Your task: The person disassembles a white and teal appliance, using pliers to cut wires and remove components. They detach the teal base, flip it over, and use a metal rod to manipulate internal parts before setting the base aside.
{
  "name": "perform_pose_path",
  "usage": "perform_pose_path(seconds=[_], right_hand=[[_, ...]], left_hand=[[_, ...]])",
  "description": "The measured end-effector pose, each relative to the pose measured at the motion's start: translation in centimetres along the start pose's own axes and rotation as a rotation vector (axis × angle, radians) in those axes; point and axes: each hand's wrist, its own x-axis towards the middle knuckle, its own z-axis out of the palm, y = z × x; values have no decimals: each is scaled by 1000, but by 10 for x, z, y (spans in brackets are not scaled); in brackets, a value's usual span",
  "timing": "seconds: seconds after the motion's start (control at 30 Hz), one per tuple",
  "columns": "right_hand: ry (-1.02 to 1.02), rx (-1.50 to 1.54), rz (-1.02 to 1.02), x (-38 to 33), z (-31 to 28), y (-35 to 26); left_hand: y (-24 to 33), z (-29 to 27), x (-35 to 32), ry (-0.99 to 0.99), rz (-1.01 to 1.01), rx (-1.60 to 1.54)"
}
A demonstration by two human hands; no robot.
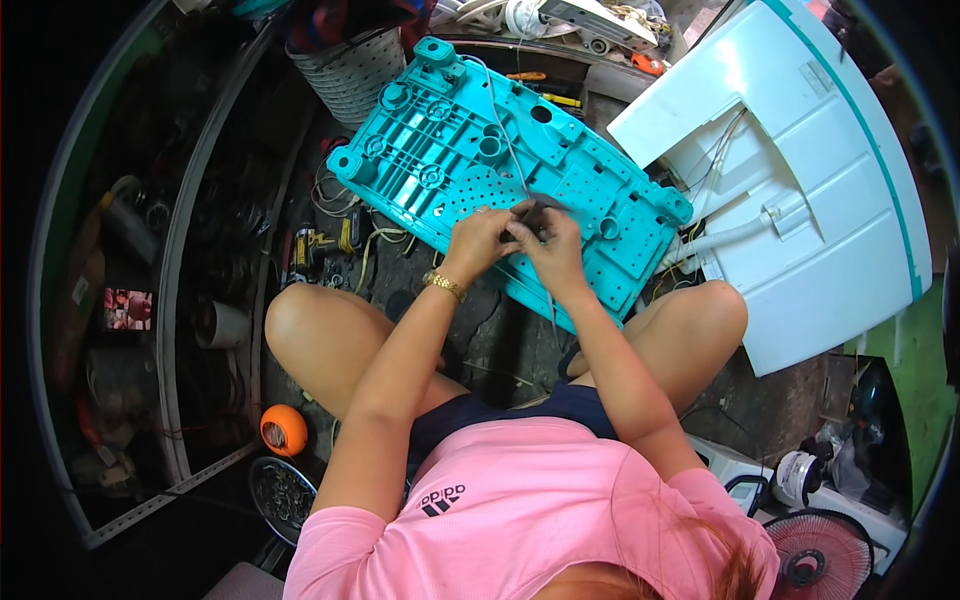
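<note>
Fingers of both my hands are closed together round a small dark piece (540, 212), its kind hard to make out. My left hand (478, 242), with a gold watch (443, 285) at the wrist, pinches it from the left. From the right, my right hand (552, 250) grips the same piece. Both hands are over a turquoise plastic base (440, 210) with ribs, holes and stubby corner feet. A thin grey cord (503, 125) runs down across the base to my hands, and a strip hangs below them.
A white panel (800, 130) with a cutout and a ribbed hose (740, 235) leans at the right. Yellow-black power tools (308, 250) lie left of the base. An orange round container (284, 430), a bowl of small metal parts (283, 497) and a fan (815, 555) stand near me.
</note>
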Motion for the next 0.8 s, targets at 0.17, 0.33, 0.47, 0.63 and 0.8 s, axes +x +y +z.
perform_pose_path(seconds=[0.17,0.33,0.47,0.63,0.8], right_hand=[[46,327,106,-2,11,6],[23,118,-39,-2,1,21],[13,268,90,-7,4,7],[96,232,-11,-15,4,14],[7,51,-50,-19,-1,1]], left_hand=[[-16,12,-10,4,167,446],[-22,22,4,-6,244,538],[-25,16,7,-68,268,575],[-28,30,8,90,322,528],[-23,23,11,22,325,560]])
